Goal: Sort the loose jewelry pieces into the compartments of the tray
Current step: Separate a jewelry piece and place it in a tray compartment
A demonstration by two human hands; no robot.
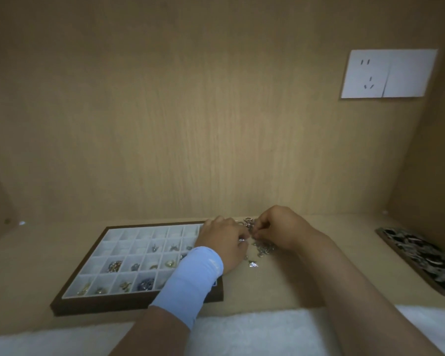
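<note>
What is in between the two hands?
Silvery jewelry pieces lie heaped between the left hand and the right hand, on the wooden shelf, as the head view shows.

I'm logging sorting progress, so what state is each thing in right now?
tray: flat on the table, near compartments partly filled, far row looks empty.
loose jewelry pieces: heaped right of the tray.
left hand: fingers curled at the heap; hold unclear.
right hand: fingers curled at the heap; hold unclear.
wall socket: nothing plugged in.
dark dish: full of small pieces.
</note>
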